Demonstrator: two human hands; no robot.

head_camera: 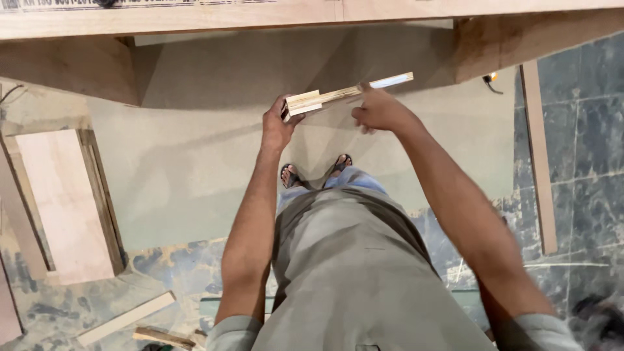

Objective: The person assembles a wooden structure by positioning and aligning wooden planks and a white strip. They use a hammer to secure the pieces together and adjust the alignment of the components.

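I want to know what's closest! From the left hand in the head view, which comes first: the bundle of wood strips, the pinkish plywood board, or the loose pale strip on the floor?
1. Bundle of pale wood strips: in the left hand.
2. Pinkish plywood board: far left.
3. Loose pale wood strip: bottom left floor.

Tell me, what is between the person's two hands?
In the head view, a bundle of thin pale wooden strips spans between the left hand and the right hand; both hands grip it.
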